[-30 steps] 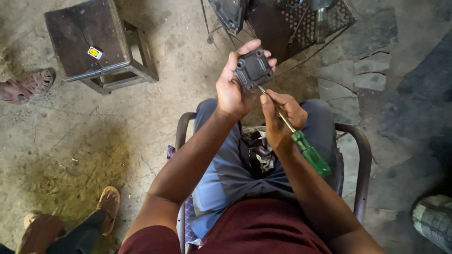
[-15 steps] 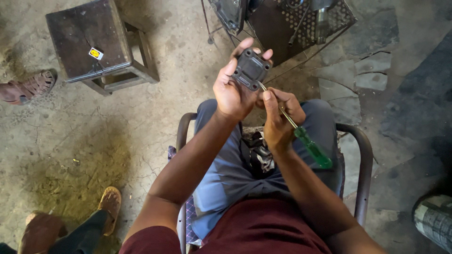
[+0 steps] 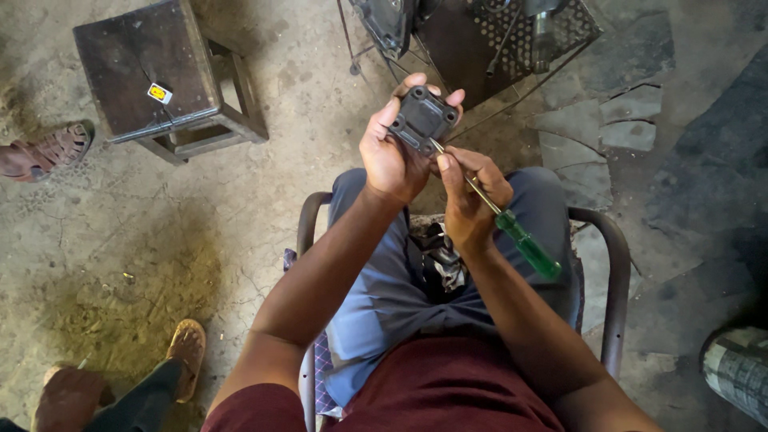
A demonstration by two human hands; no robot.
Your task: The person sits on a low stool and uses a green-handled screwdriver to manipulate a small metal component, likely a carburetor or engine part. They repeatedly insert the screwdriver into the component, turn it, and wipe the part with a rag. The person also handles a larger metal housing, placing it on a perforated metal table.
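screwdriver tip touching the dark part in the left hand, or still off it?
Touching. In the head view the screwdriver shaft runs up from the right hand and its tip meets the lower edge of the dark square part held in the left hand, with no gap visible.

A small rectangular yellow-and-white sticker label (image 3: 160, 94) sits on the dark metal stool (image 3: 120, 48). It lies well left of the left hand (image 3: 390, 156), slightly above it.
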